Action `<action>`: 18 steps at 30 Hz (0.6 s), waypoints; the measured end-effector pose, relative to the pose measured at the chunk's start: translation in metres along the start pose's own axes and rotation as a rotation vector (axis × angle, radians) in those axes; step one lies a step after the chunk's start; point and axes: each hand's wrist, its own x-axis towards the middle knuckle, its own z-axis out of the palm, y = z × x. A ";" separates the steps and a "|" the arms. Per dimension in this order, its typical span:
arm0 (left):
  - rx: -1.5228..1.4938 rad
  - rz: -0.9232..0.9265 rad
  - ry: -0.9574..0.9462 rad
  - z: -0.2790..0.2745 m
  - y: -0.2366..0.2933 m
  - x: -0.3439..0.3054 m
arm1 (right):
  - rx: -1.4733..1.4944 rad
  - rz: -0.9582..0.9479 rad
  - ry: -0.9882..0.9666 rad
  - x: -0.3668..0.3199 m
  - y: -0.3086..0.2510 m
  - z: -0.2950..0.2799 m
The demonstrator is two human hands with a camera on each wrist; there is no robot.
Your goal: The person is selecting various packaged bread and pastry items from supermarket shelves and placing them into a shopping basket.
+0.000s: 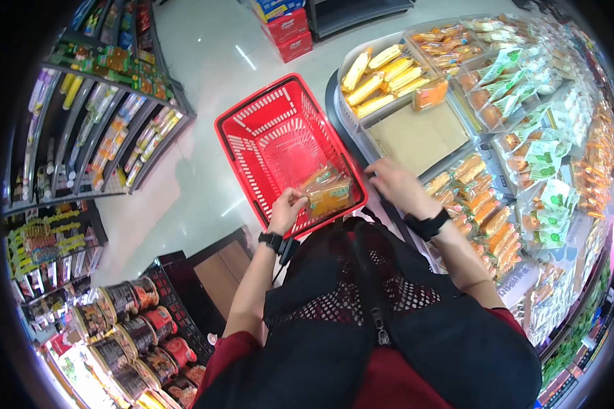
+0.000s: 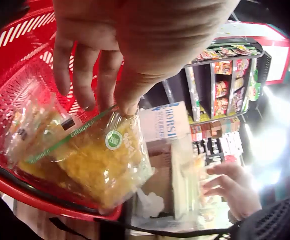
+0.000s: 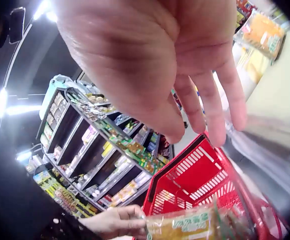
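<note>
In the head view my left hand pinches the edge of a clear bread packet at the near end of the red basket. The left wrist view shows thumb and fingers on the top of that packet, its yellow bread inside, with more packets beside it. My right hand is over the near edge of the display, by the basket's right side, holding nothing. Its fingers hang relaxed in the right wrist view, above the basket.
A beige board lies in the display, with one orange packet at its far edge. Yellow packets and rows of bread surround it. Shelves stand at the left, noodle tubs at the lower left.
</note>
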 end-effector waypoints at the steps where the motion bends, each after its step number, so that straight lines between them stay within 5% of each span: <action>1: 0.013 0.003 -0.023 -0.001 0.011 -0.003 | 0.051 0.029 -0.044 0.002 -0.006 0.009; 6: -0.078 0.092 -0.036 0.000 0.110 -0.021 | -0.068 -0.034 -0.265 0.016 -0.037 0.013; 9: -0.040 0.205 -0.032 0.006 0.144 -0.021 | -0.149 -0.034 -0.189 0.024 -0.048 -0.010; 11: 0.078 0.448 -0.055 0.012 0.158 -0.022 | -0.201 -0.008 -0.179 0.026 -0.053 -0.028; 14: 0.023 0.444 -0.075 0.024 0.176 -0.024 | -0.217 -0.107 -0.146 0.026 -0.037 -0.036; 18: -0.105 0.427 -0.051 0.027 0.191 -0.020 | -0.298 -0.004 -0.047 0.023 0.004 -0.076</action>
